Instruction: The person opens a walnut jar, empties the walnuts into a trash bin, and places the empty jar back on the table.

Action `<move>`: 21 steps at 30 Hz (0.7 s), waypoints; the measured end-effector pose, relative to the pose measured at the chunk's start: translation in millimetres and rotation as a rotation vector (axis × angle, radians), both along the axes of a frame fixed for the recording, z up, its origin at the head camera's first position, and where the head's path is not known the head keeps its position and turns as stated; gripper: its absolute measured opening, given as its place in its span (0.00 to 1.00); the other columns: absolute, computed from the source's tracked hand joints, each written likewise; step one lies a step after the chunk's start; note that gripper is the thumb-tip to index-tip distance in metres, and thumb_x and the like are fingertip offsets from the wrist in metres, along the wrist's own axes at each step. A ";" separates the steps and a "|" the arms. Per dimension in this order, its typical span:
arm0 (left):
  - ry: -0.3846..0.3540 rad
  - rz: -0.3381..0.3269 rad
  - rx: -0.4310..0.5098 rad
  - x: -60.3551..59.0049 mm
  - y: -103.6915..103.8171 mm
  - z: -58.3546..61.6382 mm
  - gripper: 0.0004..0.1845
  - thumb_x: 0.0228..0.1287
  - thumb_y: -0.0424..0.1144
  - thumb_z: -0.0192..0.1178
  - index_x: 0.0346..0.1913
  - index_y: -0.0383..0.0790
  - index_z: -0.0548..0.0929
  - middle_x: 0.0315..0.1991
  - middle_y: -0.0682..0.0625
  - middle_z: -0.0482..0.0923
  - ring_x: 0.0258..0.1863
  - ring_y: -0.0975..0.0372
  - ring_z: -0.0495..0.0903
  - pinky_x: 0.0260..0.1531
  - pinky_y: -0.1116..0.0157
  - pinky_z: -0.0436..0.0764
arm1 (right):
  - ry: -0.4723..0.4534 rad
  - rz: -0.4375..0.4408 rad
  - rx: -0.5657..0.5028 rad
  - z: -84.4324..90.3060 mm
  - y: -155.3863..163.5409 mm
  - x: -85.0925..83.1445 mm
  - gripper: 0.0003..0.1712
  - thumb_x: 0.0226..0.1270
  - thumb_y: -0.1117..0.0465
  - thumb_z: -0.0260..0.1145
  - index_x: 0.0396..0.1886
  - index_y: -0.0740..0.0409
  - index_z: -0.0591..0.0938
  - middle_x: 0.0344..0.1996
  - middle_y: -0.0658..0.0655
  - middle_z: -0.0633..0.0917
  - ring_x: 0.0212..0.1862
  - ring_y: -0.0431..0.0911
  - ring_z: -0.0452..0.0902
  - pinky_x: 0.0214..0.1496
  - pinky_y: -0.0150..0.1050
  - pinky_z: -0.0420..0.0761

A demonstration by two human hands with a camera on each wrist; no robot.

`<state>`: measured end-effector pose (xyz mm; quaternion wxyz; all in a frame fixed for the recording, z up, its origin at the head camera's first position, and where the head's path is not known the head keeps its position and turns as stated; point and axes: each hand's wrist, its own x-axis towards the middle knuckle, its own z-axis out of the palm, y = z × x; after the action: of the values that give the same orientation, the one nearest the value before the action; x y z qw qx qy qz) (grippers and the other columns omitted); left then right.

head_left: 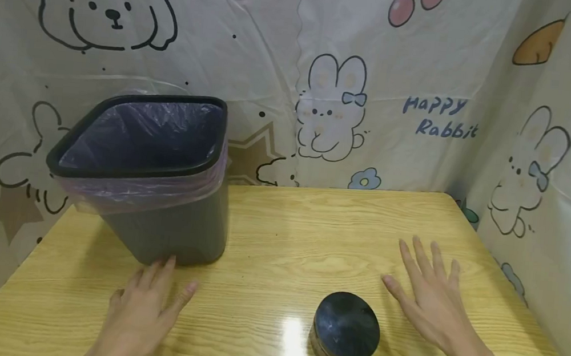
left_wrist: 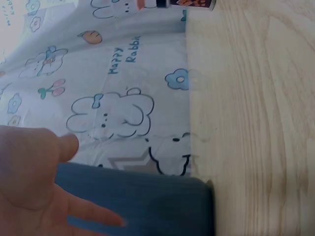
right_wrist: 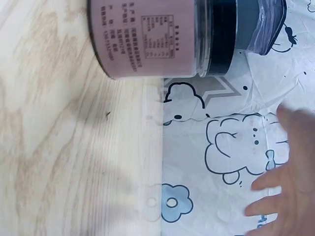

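Observation:
A dark grey waste bin lined with a thin purple bag stands on the left of the wooden table. My left hand lies flat and open on the table just in front of the bin, fingertips close to its base. A short round jar with a black lid stands near the front, right of centre. My right hand hovers open, fingers spread, just right of the jar. Neither hand holds anything.
Cartoon rabbit sheets hang close behind the table and along its right side. Bare wood lies between the bin and the jar.

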<state>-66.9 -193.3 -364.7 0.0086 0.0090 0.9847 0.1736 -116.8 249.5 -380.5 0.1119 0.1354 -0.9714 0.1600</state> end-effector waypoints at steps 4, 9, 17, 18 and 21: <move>0.039 0.037 0.096 -0.3 -7.5 5.2 0.37 0.74 0.62 0.39 0.60 0.30 0.75 0.53 0.31 0.77 0.47 0.39 0.79 0.41 0.41 0.77 | -0.030 -0.040 -0.092 6.8 -2.5 -1.1 0.37 0.74 0.43 0.52 0.69 0.67 0.66 0.65 0.73 0.68 0.65 0.70 0.60 0.61 0.69 0.60; 0.057 0.097 0.142 -2.7 -18.6 12.4 0.36 0.73 0.63 0.36 0.53 0.34 0.80 0.41 0.41 0.83 0.36 0.52 0.83 0.32 0.50 0.80 | -0.004 -0.062 -0.152 11.9 -6.5 -3.0 0.28 0.75 0.45 0.51 0.56 0.64 0.78 0.50 0.68 0.81 0.50 0.64 0.78 0.46 0.62 0.76; 0.178 0.114 0.162 -4.0 -30.4 18.5 0.30 0.77 0.55 0.38 0.47 0.33 0.82 0.37 0.41 0.84 0.36 0.50 0.82 0.33 0.47 0.79 | 0.012 -0.035 -0.201 18.2 -14.0 -5.6 0.23 0.76 0.48 0.52 0.49 0.64 0.80 0.39 0.62 0.85 0.37 0.55 0.82 0.38 0.53 0.81; 0.194 0.116 0.164 -4.1 -31.6 19.4 0.29 0.77 0.54 0.39 0.47 0.33 0.83 0.36 0.41 0.84 0.35 0.50 0.82 0.33 0.48 0.79 | 0.009 -0.033 -0.208 18.6 -15.0 -6.0 0.23 0.76 0.48 0.52 0.49 0.64 0.80 0.40 0.62 0.85 0.36 0.54 0.82 0.37 0.52 0.81; 0.229 0.118 0.159 -4.3 -34.0 21.0 0.28 0.76 0.53 0.41 0.46 0.32 0.83 0.35 0.42 0.83 0.34 0.51 0.82 0.31 0.49 0.80 | 0.009 -0.029 -0.218 19.7 -18.7 -7.8 0.23 0.76 0.47 0.52 0.49 0.63 0.80 0.40 0.60 0.85 0.36 0.53 0.82 0.38 0.51 0.81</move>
<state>-71.2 -227.4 -343.8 -0.1150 -0.0284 0.9612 0.2490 -124.6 230.8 -360.9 0.1324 0.1090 -0.9496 0.2624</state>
